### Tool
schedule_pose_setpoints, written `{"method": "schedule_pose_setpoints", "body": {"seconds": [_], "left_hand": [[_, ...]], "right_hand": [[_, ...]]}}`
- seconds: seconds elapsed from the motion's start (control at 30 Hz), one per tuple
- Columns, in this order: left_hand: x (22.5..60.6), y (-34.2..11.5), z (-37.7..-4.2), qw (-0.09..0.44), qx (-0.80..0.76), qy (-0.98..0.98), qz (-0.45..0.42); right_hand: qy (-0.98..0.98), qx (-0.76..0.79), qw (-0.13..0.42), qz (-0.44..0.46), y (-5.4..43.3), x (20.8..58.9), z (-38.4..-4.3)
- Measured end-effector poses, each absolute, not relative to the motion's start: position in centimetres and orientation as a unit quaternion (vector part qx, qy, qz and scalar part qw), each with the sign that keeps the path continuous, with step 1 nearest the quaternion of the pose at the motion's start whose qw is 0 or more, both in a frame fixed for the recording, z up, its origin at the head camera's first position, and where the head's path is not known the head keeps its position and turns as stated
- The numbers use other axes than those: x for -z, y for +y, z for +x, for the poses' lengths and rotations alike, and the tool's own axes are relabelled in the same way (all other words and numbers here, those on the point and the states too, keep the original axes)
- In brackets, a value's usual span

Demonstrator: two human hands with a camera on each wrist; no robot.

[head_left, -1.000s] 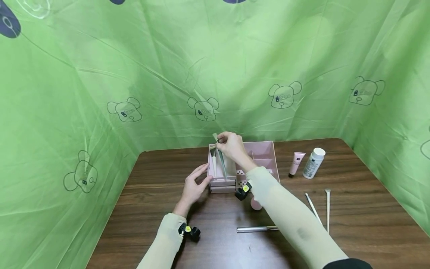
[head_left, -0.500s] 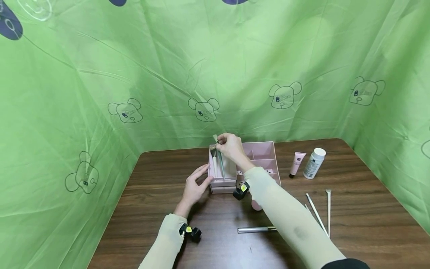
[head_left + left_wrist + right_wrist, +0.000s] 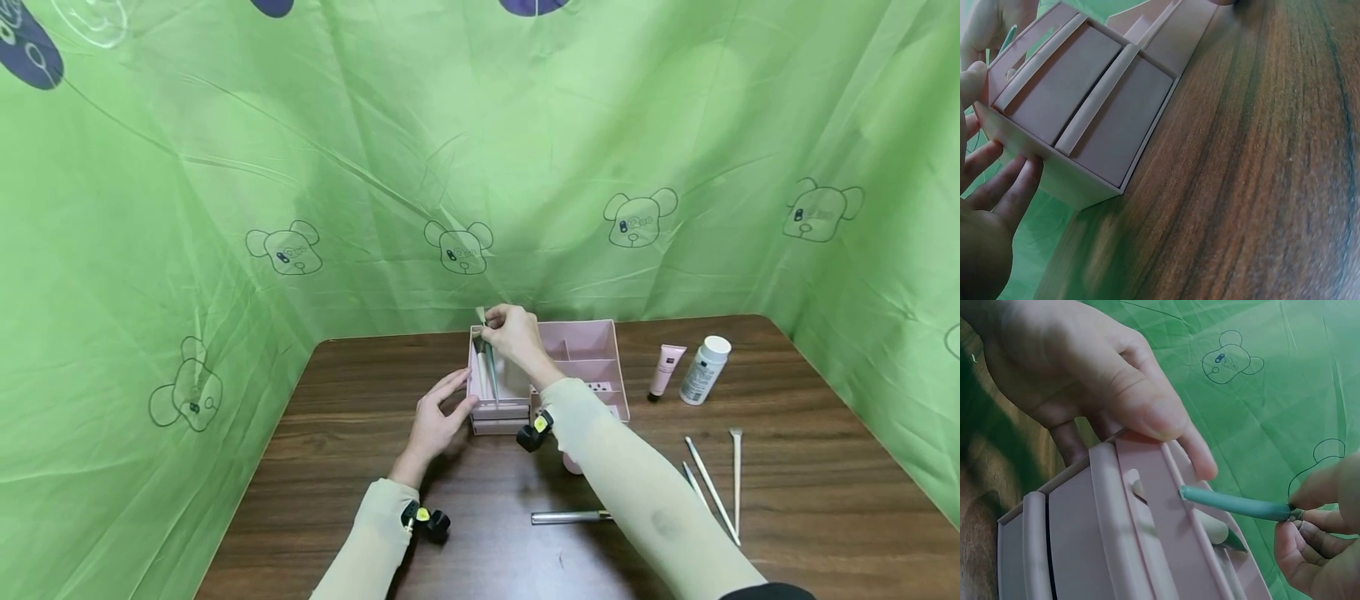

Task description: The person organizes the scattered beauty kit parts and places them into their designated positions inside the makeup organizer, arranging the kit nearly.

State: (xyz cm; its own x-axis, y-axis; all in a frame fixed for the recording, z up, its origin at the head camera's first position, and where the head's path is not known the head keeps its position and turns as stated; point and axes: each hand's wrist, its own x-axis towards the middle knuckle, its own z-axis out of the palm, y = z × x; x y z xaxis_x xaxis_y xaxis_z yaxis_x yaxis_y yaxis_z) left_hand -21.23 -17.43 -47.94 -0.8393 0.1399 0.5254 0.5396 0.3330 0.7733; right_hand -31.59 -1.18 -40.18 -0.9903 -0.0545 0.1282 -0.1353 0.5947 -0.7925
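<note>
My right hand (image 3: 517, 337) pinches a green-handled makeup brush (image 3: 1229, 501) between thumb and fingers, near its pale bristles. The bristles point up and the handle slants down, its end at the front panel of a pink organizer (image 3: 501, 413). Inside that same compartment leans a white-handled makeup brush (image 3: 481, 362) with dark bristles. My left hand (image 3: 435, 417) rests against the organizer's left front corner. Its fairly straight fingers (image 3: 1019, 187) press the side wall, while the thumb (image 3: 1163, 419) lies on the top front edge. Two drawer fronts (image 3: 1066, 87) sit below the compartment.
Right of the organizer stand a pink tube (image 3: 665, 371) and a white-capped bottle (image 3: 705, 371). Several thin white-handled brushes (image 3: 737, 479) lie on the table at right. A silver tube (image 3: 570, 517) lies in front, and a pink round object (image 3: 572, 463) is partly behind my right sleeve.
The lower end of the green brush has swung left, closer to the white brush, and my right hand has sunk slightly. My left hand keeps its place at the organizer.
</note>
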Motion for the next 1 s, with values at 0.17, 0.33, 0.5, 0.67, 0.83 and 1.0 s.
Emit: {"method": "schedule_pose_setpoints", "body": {"seconds": [0.17,0.33,0.5,0.67,0.83,1.0], "left_hand": [[48.9,-17.6,-21.8,0.182,0.538,-0.798,-0.202],[49.7,-17.6,-22.2,0.19,0.545,-0.791,-0.203],[48.0,-17.3,-21.3,0.183,0.545,-0.79,-0.213],[47.8,-17.3,-21.2,0.186,0.539,-0.794,-0.211],[47.7,-17.3,-21.1,0.193,0.529,-0.799,-0.208],[47.9,-17.2,-21.1,0.196,0.53,-0.799,-0.205]], "right_hand": [[-0.892,-0.446,0.053,0.05,-1.3,40.7,-31.5],[-0.899,-0.434,0.043,0.041,-1.4,41.3,-31.6],[-0.906,-0.419,0.032,0.04,-1.3,41.6,-31.4],[-0.908,-0.415,0.034,0.046,-1.0,41.5,-31.2],[-0.908,-0.415,0.029,0.049,-0.6,41.6,-30.9],[-0.904,-0.424,0.022,0.052,-0.3,41.6,-30.9]]}}
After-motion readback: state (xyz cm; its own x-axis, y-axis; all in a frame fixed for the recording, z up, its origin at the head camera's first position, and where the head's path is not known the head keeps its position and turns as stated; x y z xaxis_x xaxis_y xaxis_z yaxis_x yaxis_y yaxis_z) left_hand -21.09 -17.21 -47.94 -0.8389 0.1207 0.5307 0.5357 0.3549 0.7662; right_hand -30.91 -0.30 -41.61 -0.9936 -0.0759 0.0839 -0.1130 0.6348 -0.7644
